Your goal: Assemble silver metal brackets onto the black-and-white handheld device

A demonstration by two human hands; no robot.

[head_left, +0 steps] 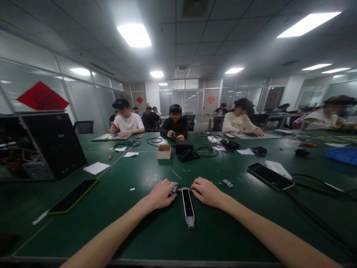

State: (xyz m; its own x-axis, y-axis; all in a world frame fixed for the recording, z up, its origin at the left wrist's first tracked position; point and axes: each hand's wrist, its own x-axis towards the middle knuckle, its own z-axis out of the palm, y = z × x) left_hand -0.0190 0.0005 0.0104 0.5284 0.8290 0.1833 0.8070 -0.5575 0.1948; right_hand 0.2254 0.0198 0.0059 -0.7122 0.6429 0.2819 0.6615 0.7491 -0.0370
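Note:
On the green table lies a slim device (188, 206) with a pale grey frame, a long black panel and a narrow grey tip pointing toward me. My left hand (162, 194) is at its upper left, fingers closed on a small grey part (173, 191). To the upper right of the device, my right hand (208, 191) has its fingers curled, fingertips close to the device's top end. What they hold, if anything, is hidden. A small grey piece (228, 183) rests on the table just beyond my right hand.
A phone in a green case (73, 196) lies left, another phone (270, 176) right. Ahead stand a small cardboard box (164, 152) and a black box (184, 147). An open computer case (54, 143) is far left, a blue tray (343, 155) far right. Co-workers sit opposite.

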